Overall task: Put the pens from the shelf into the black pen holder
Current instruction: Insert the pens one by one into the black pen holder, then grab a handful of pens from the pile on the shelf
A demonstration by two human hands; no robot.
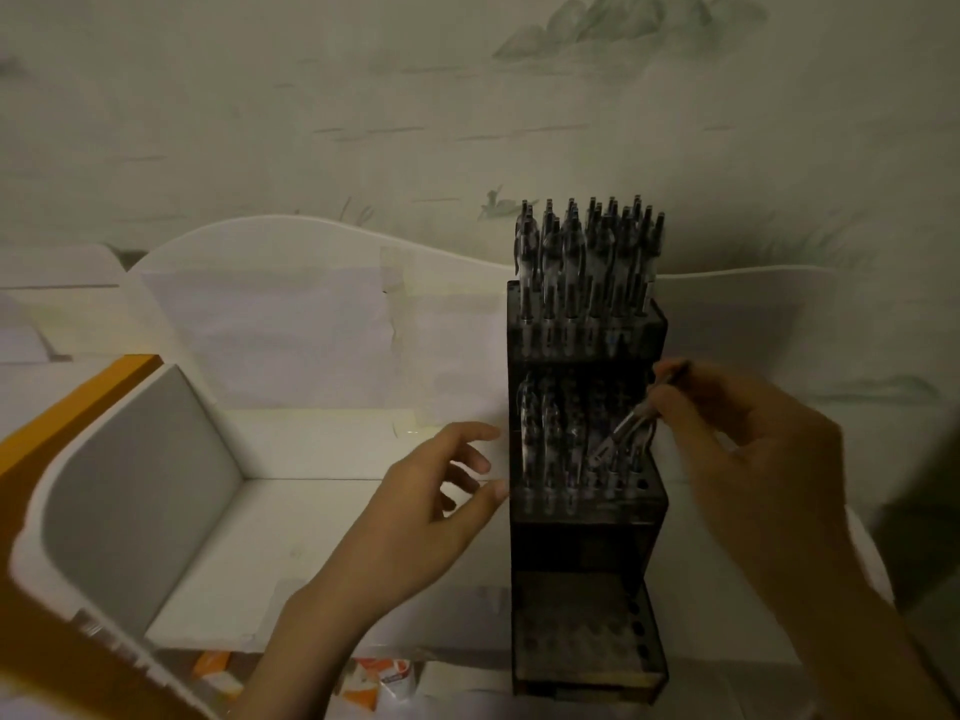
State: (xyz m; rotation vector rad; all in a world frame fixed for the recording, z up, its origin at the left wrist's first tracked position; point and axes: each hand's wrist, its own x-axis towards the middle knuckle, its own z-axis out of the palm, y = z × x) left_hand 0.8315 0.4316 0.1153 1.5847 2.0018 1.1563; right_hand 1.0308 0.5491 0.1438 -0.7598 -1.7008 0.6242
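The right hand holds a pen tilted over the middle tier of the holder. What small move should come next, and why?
Probably tip the pen upright and lower its tip into a free hole on the middle tier of the black pen holder. The right hand pinches it slanted there, and empty holes show at that tier's right edge.

Two bare forearms enter from the bottom edge, each ending in a bare hand. The left hand (415,517) and the right hand (753,454) wear no gloves, rings, watch or bracelet that the dim light lets me see. No sleeve reaches either wrist; both forearms are uncovered up to the frame edge. The fingernails look short and unpainted.
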